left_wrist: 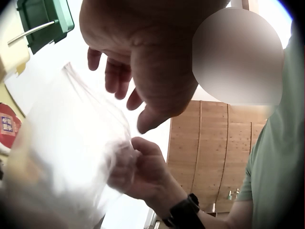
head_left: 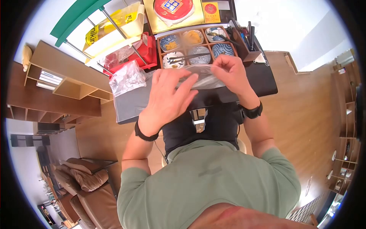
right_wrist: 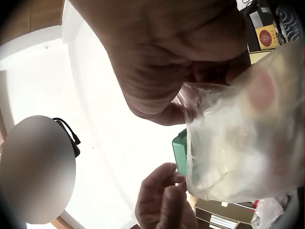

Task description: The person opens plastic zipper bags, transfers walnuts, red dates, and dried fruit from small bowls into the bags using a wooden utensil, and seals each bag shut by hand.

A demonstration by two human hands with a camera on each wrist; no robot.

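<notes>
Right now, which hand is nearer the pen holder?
Right: the right hand, pinching the clear bag, is close to the pen holder, front-left; the left hand is farther left.

Head view looks down from above — close, inward-facing left and right wrist views share a clear, squarish plastic bag (right_wrist: 228, 152) at eight and four o'clock.

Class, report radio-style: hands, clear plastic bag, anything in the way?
Right hand pinches clear plastic bag by edge. Left hand beside it, contact unclear. Brown compartmented tray of small patterned dishes beyond, possibly crowding.
</notes>
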